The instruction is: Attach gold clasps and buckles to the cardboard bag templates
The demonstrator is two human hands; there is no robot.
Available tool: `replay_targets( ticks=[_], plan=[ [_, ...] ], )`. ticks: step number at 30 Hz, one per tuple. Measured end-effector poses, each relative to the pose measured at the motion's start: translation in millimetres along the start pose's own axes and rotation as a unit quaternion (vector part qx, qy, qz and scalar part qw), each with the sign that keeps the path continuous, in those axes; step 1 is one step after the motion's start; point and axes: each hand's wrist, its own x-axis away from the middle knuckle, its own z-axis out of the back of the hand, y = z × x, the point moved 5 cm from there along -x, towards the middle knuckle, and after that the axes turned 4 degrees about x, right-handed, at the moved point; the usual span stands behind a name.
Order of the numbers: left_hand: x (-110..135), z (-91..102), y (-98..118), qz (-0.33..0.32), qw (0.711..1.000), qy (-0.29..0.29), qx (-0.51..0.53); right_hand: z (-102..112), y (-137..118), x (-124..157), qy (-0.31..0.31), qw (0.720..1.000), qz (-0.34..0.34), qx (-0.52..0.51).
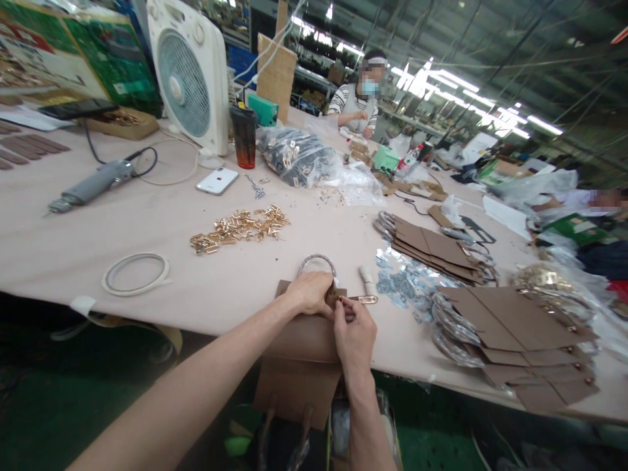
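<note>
A brown bag panel (pixel 304 340) lies at the table's front edge and hangs down over it, with a plastic-wrapped handle (pixel 318 258) arching up behind. My left hand (pixel 311 293) is closed on the panel's upper part, its fingertips partly hidden. Right beside it, my right hand (pixel 356 327) pinches with thumb and forefinger at the same spot. Something small and shiny shows at those fingertips, too small to name. A short strap with a gold-coloured metal end (pixel 366 299) sticks out to the right, just beyond my right fingers.
Gold-coloured metal fittings (pixel 240 227) lie piled ahead, near a phone (pixel 218 181), a tape roll (pixel 136 274) and an electric screwdriver (pixel 93 186). Stacked brown bag panels (pixel 520 320) and silvery metal plates (pixel 412 284) lie right. A fan (pixel 189 78) stands behind; a co-worker (pixel 360 104) sits opposite.
</note>
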Motion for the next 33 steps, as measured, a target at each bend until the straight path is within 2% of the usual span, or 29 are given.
replay_targets(
  ticks=[7, 15, 26, 29, 33],
  plan=[
    [0.3, -1.8, -3.7, 0.005, 0.999, -0.015, 0.030, 6.0, -7.0, -0.4, -0.024, 0.998, 0.016, 0.064],
    [-2.9, -2.1, -4.2, 0.019, 0.999, -0.030, 0.024, 12.9, -12.6, -5.4, -0.061, 0.997, 0.009, 0.042],
    [1.5, -1.9, -2.2, 0.021, 0.998, -0.028, 0.048, 2.7, -11.8, -3.0, -0.034, 0.998, 0.002, 0.052],
    [-1.6, -0.9, -4.5, 0.029, 0.998, -0.019, 0.060, 2.1, -1.9, -4.1, -0.041, 0.999, -0.008, 0.011],
    [-3.8, 0.5, -6.1, 0.035, 0.996, 0.006, 0.082, -0.4, 16.1, 2.4, -0.102, 0.985, -0.057, -0.126]
  ],
)
